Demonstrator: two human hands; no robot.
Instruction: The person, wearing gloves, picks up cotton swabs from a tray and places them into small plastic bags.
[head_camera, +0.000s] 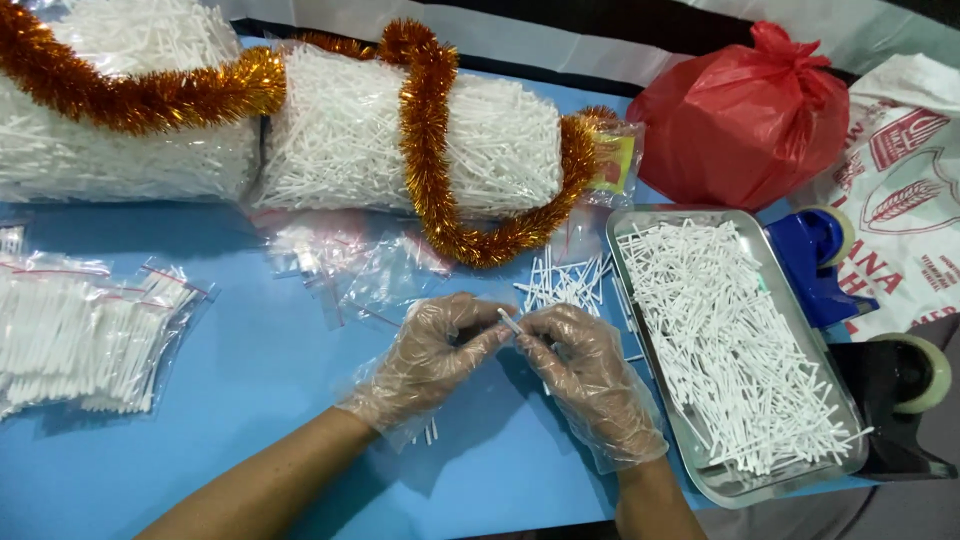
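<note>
At the near edge of the blue surface (250, 380), the gloved left hand (425, 360) and right hand (590, 385) together pinched one white stick (510, 320), each grip clenched on it. Judged step: handling single sticks; the following move calls for a steady fingertip hold. Beyond lay the metal tray (640, 330) of sticks, small clear bags (370, 265) and gold tinsel (430, 130).

One head-worn view looks steeply down, close over the blue table (250, 370) (no second view).
</note>
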